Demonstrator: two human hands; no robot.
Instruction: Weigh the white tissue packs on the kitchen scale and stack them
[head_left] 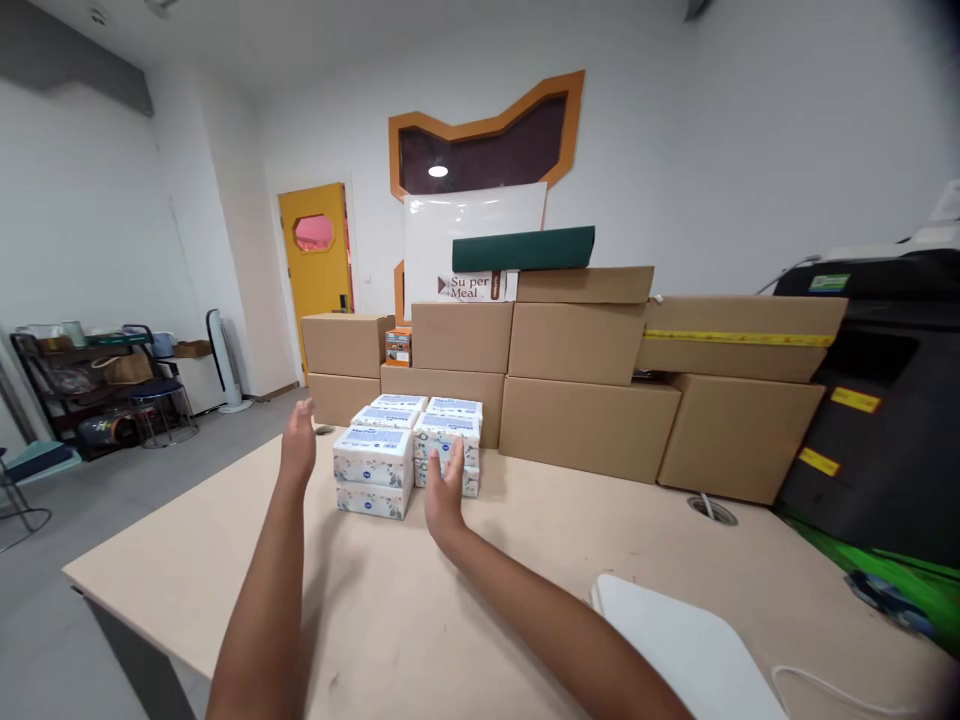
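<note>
Several white tissue packs (373, 470) with blue labels and a floral print stand on the light wooden table (382, 600), stacked two high in two columns. My left hand (299, 440) is raised to the left of the stacks, apart from them, its fingers stretched upward and holding nothing. In front of the right-hand column is my right hand (447, 490), fingers extended and thumb apart. It covers part of the packs there; whether it touches them I cannot tell. Nothing shows in its grasp.
Cardboard boxes (589, 425) line the table's back, topped by a dark green roll (523, 249). At front right lies a white flat device (682, 640) with a cable. A cable hole (712, 510) and a large black machine (870, 400) are on the right.
</note>
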